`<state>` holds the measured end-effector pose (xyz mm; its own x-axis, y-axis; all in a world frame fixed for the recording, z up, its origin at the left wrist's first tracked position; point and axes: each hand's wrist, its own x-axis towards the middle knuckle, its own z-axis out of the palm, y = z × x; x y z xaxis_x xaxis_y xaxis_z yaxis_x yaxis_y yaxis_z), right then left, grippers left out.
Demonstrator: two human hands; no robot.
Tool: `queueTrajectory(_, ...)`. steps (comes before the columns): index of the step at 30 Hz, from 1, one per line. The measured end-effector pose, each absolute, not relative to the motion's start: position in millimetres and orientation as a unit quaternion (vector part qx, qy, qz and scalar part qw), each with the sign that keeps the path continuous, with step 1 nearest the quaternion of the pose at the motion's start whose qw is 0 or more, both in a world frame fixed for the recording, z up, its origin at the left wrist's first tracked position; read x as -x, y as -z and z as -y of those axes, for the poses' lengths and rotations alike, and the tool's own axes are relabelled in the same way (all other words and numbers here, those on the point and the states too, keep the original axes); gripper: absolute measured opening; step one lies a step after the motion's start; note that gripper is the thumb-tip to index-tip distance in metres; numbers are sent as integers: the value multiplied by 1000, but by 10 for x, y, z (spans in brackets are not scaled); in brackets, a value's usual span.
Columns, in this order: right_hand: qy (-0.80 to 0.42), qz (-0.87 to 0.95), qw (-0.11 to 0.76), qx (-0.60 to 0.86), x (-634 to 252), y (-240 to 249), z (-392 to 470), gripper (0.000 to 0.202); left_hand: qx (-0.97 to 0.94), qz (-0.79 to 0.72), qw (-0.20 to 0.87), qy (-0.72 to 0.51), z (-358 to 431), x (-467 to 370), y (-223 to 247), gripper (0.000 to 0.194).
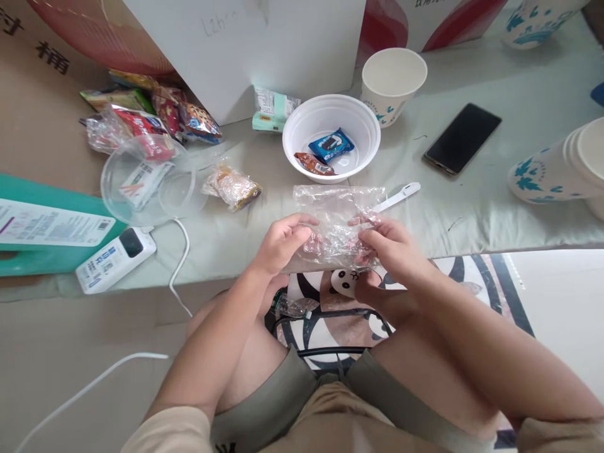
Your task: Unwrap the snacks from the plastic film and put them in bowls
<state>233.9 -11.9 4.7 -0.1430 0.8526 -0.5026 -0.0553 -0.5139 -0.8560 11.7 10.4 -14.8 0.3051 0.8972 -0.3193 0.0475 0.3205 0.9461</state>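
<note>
Both hands hold a clear plastic bag (336,214) at the table's front edge. My left hand (282,242) pinches its left side and my right hand (389,245) grips its right side. Small reddish pieces show through the plastic between my fingers. Just beyond the bag stands a white bowl (302,126) with a blue snack packet (331,145) and a brown snack packet (314,163) inside. A white plastic spoon (399,196) lies to the right of the bag.
A clear lid (147,179), a wrapped snack (232,187), a pile of snack packets (146,113), a white power bank (114,259) with its cable and a teal box (42,223) lie left. A paper cup (392,85), a phone (461,138) and stacked cups (561,167) sit right.
</note>
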Motion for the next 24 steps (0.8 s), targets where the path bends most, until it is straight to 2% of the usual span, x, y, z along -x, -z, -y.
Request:
queueTrajectory(3, -682, 371, 319, 544, -2351, -62, 126, 43, -474, -489, 659, -320, -128, -79, 156, 31)
queueTrajectory(6, -681, 379, 336, 528, -2364, -22, 134, 50, -453, -470, 689, -313, -115, -75, 124, 36)
queueTrajectory(9, -689, 373, 376, 495, -2373, 23, 138, 34, -403, -419, 746, -326, -110, -49, 88, 38)
queueTrajectory(11, -705, 359, 389, 471, -2377, 28, 133, 18, -381, -382, 772, -338, -127, -13, 85, 30)
queueTrajectory(13, -718, 343, 395, 459, -2384, 16, 121, 10, -382, -362, 775, -349, -156, 25, 102, 21)
queueTrajectory(15, -726, 333, 398, 452, -2399, 7, 103, 12, -419, -370, 753, -348, -183, 53, 131, 28)
queueTrajectory(17, -727, 340, 398, 445, -2429, 12, 88, 22, -484, -397, 704, -336, -199, 64, 157, 40)
queueTrajectory(18, -723, 352, 391, 447, -2452, 19, 82, 28, -518, -412, 674, -330, -202, 63, 165, 39)
queueTrajectory(21, -678, 433, 353, 478, -2551, 35, 74, 35, -580, -431, 606, -333, -193, 51, 156, 13)
queueTrajectory(24, -628, 506, 332, 489, -2662, 30, 68, 22, -607, -412, 598, -324, -172, 43, 102, 8)
